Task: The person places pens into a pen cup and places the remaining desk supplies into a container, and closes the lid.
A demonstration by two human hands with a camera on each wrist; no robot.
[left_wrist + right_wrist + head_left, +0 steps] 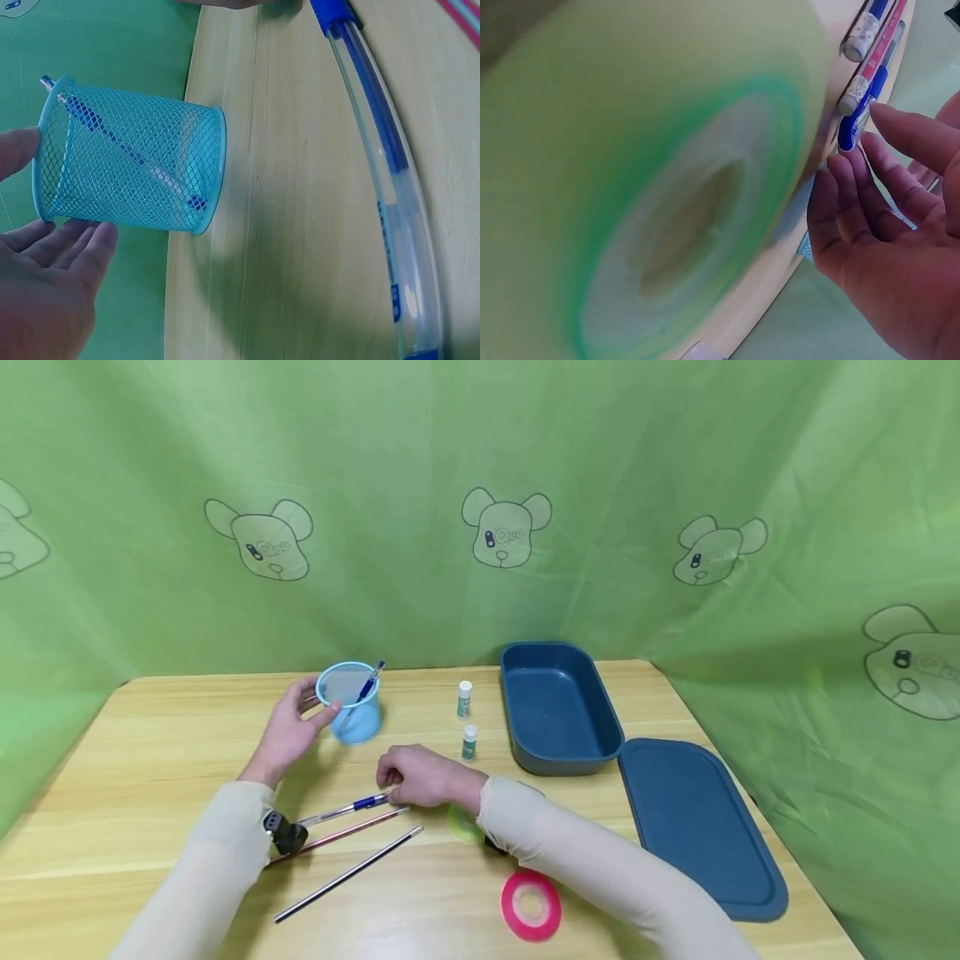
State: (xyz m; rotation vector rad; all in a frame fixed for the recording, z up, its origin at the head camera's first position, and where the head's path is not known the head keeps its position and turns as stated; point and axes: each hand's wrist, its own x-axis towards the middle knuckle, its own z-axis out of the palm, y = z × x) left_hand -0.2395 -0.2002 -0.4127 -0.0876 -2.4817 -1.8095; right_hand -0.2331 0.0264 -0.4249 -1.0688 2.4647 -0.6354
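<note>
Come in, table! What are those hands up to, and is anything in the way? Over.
Left hand holding blue cup, pen inside. Right hand at end of second pen, grip unclear. Red stick alongside, not between it and cup.

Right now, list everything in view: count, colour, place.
Table: 1, tan, below
Backdrop: 1, green, behind table
Head outlines: 5, dark, on backdrop
Cup: 1, light blue mesh, back left
Inner pen: 1, blue, in cup
Loose pen: 1, blue and clear, before cup
Rods: 2, pink and dark, front left
Small tubes: 2, white and green, left of container
Container: 1, dark blue, back right
Lid: 1, dark blue, right of container
Rolls: 2, pink front, yellow-green middle
Wrist devices: 2, black, wrists
Sleeves: 2, pale, arms
Left hand: 1, bare, on cup
Right hand: 1, bare, at loose pen
</note>
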